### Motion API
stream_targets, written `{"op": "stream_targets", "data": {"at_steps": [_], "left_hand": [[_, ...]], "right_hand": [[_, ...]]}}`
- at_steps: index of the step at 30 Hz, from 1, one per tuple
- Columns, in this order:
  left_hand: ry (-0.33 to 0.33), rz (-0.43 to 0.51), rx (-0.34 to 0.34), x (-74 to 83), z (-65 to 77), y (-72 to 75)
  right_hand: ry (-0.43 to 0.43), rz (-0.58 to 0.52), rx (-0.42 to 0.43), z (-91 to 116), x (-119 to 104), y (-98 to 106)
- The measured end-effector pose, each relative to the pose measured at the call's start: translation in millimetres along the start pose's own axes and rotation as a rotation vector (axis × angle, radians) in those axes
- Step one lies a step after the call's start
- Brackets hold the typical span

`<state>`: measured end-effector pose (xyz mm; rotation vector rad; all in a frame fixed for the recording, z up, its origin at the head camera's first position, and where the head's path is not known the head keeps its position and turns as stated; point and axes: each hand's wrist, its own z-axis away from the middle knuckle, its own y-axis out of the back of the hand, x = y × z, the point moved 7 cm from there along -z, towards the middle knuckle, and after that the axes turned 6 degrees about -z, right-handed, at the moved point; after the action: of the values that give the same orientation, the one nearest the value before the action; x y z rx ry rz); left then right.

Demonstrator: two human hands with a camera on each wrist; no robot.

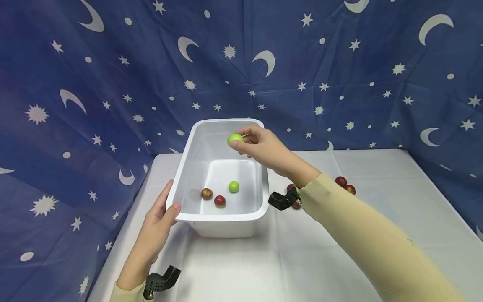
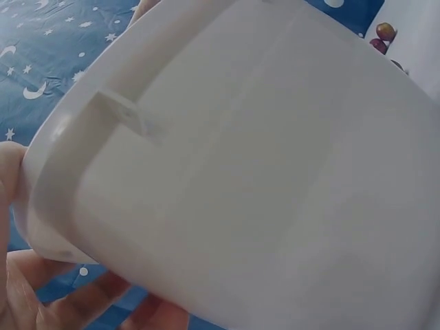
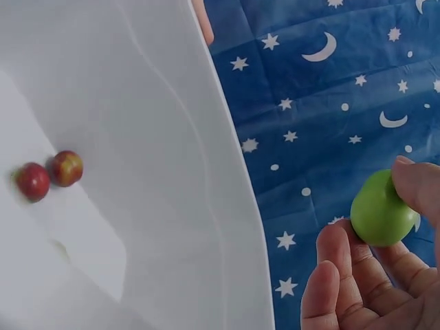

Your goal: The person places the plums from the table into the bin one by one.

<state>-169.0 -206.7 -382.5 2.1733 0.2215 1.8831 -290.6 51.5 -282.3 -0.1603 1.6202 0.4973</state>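
My left hand (image 1: 157,226) grips the near left corner of a white plastic tub (image 1: 220,217), thumb on the rim and fingers along the outside wall. In the left wrist view the tub's outer side (image 2: 240,172) fills most of the picture. Over the tub's right side, my right hand (image 1: 260,143) pinches a green plum (image 1: 234,139) between thumb and fingertips. The right wrist view shows that green plum (image 3: 380,208) up close. Inside the tub lie another green plum (image 1: 234,186), a red plum (image 1: 220,201) and a mottled reddish plum (image 1: 206,193).
Right of the tub, several red plums (image 1: 341,181) lie on the white-covered table (image 1: 320,260), some partly hidden behind my right wrist and its black wrist device (image 1: 283,200). A blue cloth (image 1: 241,63) with moons and stars hangs along the back and sides.
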Motion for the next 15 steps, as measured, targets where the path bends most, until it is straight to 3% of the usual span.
{"op": "stream_targets", "data": {"at_steps": [9,15], "left_hand": [[0.009,0.016,0.006,1.1,-0.2,0.0],[0.012,0.013,-0.002,1.6,-0.8,-1.6]], "right_hand": [[-0.002,0.001,-0.005,-21.4,1.4,-15.2],[-0.081,0.039,-0.002,-30.0,12.8,-22.8]]}}
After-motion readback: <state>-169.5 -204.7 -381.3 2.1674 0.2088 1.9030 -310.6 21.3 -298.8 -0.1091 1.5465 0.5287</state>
